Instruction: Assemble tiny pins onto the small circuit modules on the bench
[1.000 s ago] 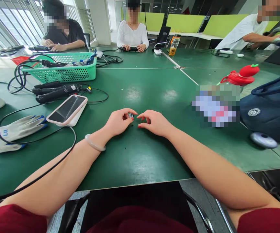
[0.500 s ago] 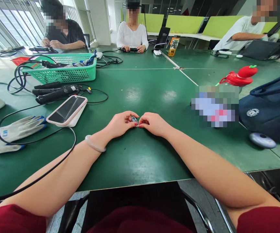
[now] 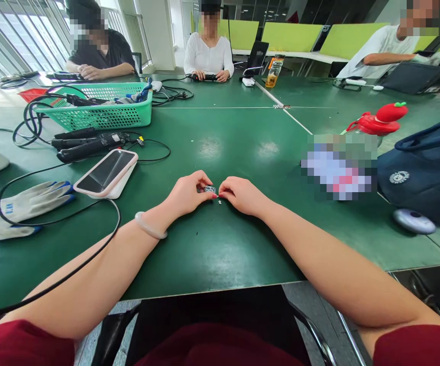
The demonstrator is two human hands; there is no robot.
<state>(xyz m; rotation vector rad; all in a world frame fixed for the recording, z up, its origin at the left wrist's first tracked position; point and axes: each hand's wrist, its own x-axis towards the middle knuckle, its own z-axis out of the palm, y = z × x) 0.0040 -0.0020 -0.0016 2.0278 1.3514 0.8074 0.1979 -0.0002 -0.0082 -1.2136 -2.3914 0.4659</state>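
My left hand [image 3: 189,192] pinches a small black-and-silver patterned piece [image 3: 209,189] between thumb and fingers, above the middle of the green table [image 3: 220,249]. Its exact kind is too small to tell. Close beside it, my right hand [image 3: 242,195] has its thumb and forefinger pressed together at the piece's right end. What those fingertips grip is hidden. A tiny pale star-shaped bit [image 3: 220,202] shows just below the fingertips; whether it hangs or lies on the table, I cannot tell.
Left of me are a phone [image 3: 107,173], a work glove [image 3: 32,206], black cabled tools [image 3: 93,145] and a green basket [image 3: 101,119]. A dark blue bag [image 3: 426,173] and a red-capped bottle [image 3: 374,122] stand right. Several people sit around the table.
My left fingers have turned the small piece flatter and spread slightly. The star-shaped bit now shows below the fingertips. My right hand has barely moved.
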